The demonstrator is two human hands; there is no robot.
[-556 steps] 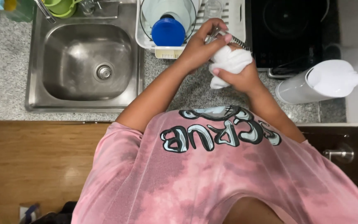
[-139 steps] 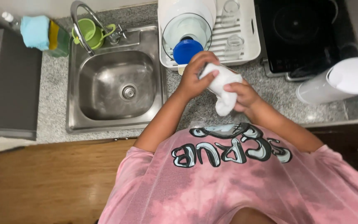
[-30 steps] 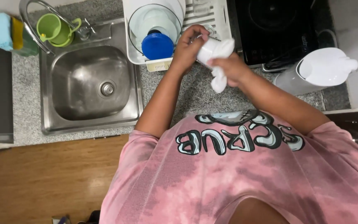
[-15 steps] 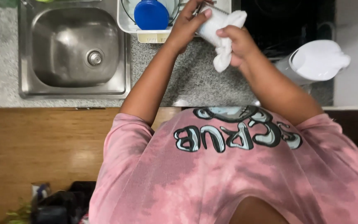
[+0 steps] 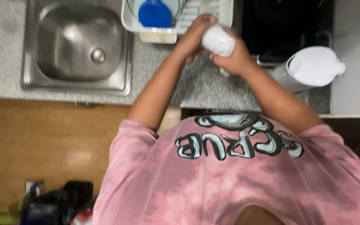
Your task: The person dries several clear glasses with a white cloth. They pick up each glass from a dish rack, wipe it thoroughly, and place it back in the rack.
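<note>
My right hand (image 5: 232, 58) gripped the white cloth (image 5: 216, 41) and my left hand (image 5: 196, 33) closed on its end, both over the speckled surface (image 5: 205, 85). At twelve o'clock sat the dish rack (image 5: 196, 12); at three, a white kettle (image 5: 313, 66). The cloth's tail, dangling half a second earlier, was bunched up.

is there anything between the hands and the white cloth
No. Both hands already grip the white cloth: the left hand from the rack side, the right hand beneath it. Nothing visible lies between them.
</note>
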